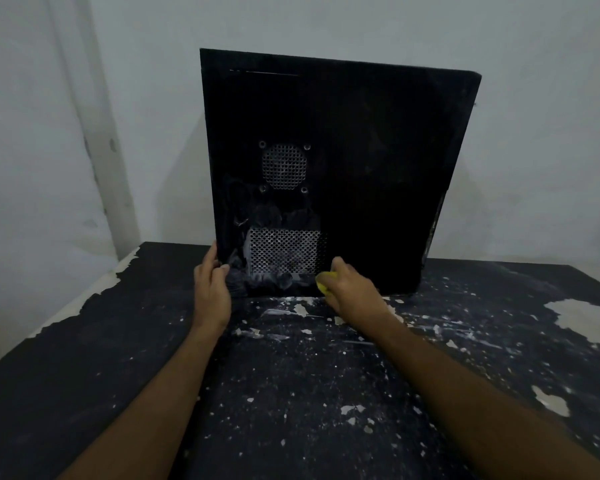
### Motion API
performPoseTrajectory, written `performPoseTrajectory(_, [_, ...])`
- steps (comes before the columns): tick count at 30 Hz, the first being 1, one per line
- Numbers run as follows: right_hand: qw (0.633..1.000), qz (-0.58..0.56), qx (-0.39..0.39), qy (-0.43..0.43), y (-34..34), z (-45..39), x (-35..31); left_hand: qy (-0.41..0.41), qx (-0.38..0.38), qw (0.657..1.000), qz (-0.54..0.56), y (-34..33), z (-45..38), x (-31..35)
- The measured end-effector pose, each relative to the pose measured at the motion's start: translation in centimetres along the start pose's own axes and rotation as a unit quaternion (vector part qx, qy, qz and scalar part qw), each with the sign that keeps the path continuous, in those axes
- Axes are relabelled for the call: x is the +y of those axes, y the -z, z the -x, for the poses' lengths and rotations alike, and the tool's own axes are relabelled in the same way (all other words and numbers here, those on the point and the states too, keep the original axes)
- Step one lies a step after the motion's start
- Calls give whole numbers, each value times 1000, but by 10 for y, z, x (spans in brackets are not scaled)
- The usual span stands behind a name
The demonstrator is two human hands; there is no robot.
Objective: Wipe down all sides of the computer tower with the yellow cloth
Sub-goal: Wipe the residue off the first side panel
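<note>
We grip the upright black metal computer tower at its lower left edge with our left hand; our right hand presses a bunched yellow cloth against its near panel, low down.

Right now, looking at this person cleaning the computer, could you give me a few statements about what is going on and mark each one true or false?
1. The right hand holds the yellow cloth low against the computer tower. True.
2. The tower lies flat on its side. False: it stands upright on the table.
3. The left hand grips the tower's lower left edge. True.
4. The cloth is up at the round vent. False: it is near the bottom, beside the rectangular vent.
5. The table's dark surface is smooth and unmarked. False: it is chipped and flecked with pale patches.
</note>
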State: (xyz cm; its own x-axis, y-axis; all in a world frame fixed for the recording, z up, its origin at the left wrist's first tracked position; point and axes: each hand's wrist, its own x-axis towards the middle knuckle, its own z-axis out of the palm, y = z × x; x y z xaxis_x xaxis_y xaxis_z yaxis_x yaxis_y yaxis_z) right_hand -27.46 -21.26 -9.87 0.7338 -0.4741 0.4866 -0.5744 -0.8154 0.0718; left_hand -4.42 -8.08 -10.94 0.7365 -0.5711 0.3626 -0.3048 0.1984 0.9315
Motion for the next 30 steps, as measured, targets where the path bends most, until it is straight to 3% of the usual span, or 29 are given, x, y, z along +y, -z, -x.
performPoseTrajectory(2, [999, 18, -33, -4, -1, 6, 8, 2, -1, 1000, -2, 0, -1, -1])
performPoseTrajectory(6, [998, 21, -25, -47, 0, 13, 18, 0, -1, 1000, 0, 0, -1, -2])
performPoseTrajectory(15, [994, 58, -47, 77, -15, -11, -28, -11, -2, 1000, -4, 3, -2, -4])
performPoseTrajectory(21, [996, 72, -33, 50, -4, 11, 11, -8, 0, 1000, 6, 3, -3, -7])
performPoseTrajectory(30, [990, 66, -52, 117, -17, -23, -40, -6, 4, 1000, 21, 3, -6, -13])
